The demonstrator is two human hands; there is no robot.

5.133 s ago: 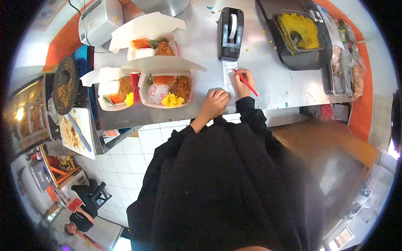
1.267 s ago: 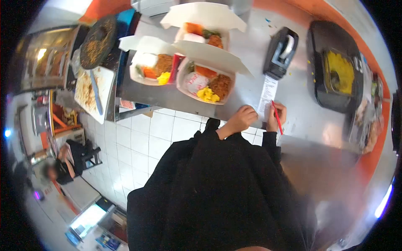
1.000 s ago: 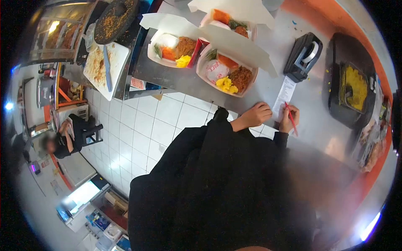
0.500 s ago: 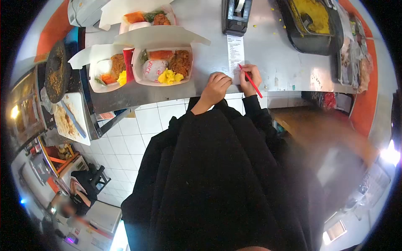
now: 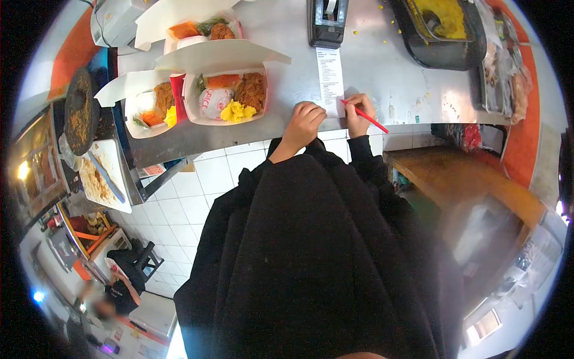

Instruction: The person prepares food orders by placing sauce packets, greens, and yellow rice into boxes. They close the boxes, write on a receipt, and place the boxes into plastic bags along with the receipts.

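Observation:
A long printed receipt (image 5: pixel 330 78) lies on the steel counter, its top end against a black device that looks like a tape dispenser (image 5: pixel 327 24). My right hand (image 5: pixel 360 112) is closed around a red pen (image 5: pixel 373 121), whose tip is at the receipt's right edge near the lower end. At the lower left of the paper rests my left hand (image 5: pixel 305 124), fingers curled in and close to the receipt's edge. Whatever lies under those fingers is hidden.
Open boxes of fried chicken, a large one (image 5: pixel 190 102) among them, stand on the left. A black tray (image 5: pixel 442 57) with yellow food sits at the right. Further left are a knife (image 5: pixel 106 175) on a white cutting board (image 5: pixel 110 152) and a person (image 5: pixel 122 296) in the background.
The pen tip has moved slightly down and to the receipt's right edge, and the pen lies flatter. The whole view has shifted a little; the left hand stays by the paper.

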